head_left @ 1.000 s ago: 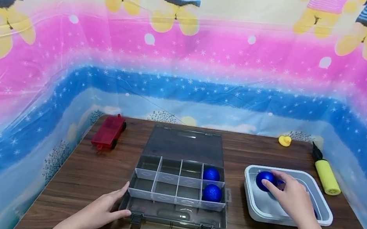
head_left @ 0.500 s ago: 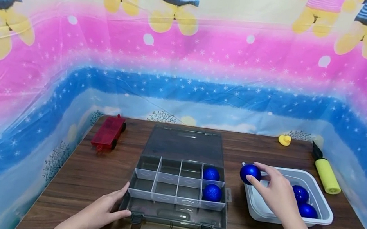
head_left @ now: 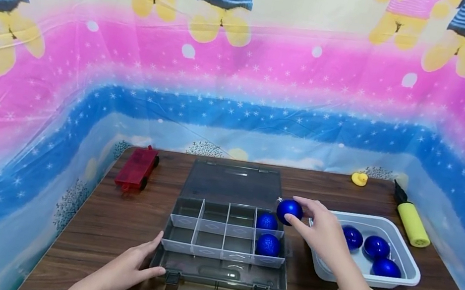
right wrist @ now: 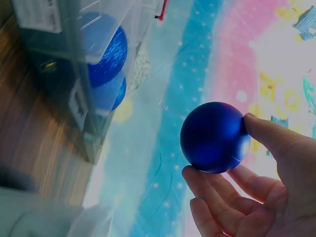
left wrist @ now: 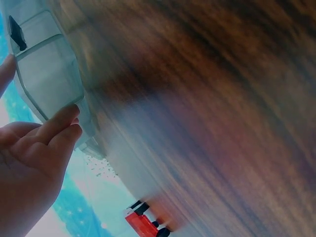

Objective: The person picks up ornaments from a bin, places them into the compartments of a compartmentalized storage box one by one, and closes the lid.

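Observation:
Between thumb and fingers my right hand (head_left: 325,234) pinches a smooth blue ball ornament (head_left: 288,211), held up over the back right corner of the compartment box; the same ornament (right wrist: 215,137) fills the middle of the right wrist view. The smoky plastic box (head_left: 220,271) lies with its lid folded back. Its two right-hand compartments each hold a glittery blue ball, one at the back (head_left: 267,221) and one in front (head_left: 268,245). My left hand (head_left: 134,260) rests against the box's left front corner, fingers fairly straight, as the left wrist view also shows (left wrist: 44,148).
A white tub (head_left: 408,281) with three blue balls (head_left: 376,247) stands right of the box. Behind it are a yellow rubber duck (head_left: 359,179) and a yellow-green hand pump (head_left: 413,223). A red toy cart (head_left: 136,168) sits at the back left. Patterned cloth surrounds the table.
My right hand has carried the blue ball ornament left, out of the white tub and over to the box's right side. The left hand stays at the box corner.

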`<state>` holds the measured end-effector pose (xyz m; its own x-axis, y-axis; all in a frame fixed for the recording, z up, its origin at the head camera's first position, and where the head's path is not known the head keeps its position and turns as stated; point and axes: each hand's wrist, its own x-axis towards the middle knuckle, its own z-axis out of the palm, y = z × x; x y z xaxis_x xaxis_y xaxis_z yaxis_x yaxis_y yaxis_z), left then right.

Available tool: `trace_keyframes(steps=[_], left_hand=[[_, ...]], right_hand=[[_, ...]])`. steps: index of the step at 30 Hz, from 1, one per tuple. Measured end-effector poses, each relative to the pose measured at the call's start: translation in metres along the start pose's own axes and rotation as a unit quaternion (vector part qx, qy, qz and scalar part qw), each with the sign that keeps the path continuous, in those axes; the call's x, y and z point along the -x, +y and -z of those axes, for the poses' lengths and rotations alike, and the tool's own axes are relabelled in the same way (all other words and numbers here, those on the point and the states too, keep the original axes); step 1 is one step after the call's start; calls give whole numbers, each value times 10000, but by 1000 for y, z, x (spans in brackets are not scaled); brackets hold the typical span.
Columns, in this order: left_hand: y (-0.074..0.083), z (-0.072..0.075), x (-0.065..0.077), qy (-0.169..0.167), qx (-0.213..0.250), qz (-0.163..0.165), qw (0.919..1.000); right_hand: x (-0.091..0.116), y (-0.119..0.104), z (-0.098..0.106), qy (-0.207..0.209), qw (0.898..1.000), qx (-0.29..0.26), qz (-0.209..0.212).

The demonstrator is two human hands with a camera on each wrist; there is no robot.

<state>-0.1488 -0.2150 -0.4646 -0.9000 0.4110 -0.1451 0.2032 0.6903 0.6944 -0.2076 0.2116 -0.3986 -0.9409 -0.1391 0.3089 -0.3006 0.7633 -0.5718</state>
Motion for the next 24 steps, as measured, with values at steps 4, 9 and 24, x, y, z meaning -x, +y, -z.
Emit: trace_keyframes(steps=[4,9,24], left_hand=[[0,0,0,10,0,-31,10000],[0,0,0,14,-24,-73,10000],[-1,0,0,14,-12,-22,10000]], right_hand=[[-7,-9,-7,-63,9998,43,171],[-14,-19,-18,-233,9989,187,353],[-37,-44,-58,-947,9945,266,346]])
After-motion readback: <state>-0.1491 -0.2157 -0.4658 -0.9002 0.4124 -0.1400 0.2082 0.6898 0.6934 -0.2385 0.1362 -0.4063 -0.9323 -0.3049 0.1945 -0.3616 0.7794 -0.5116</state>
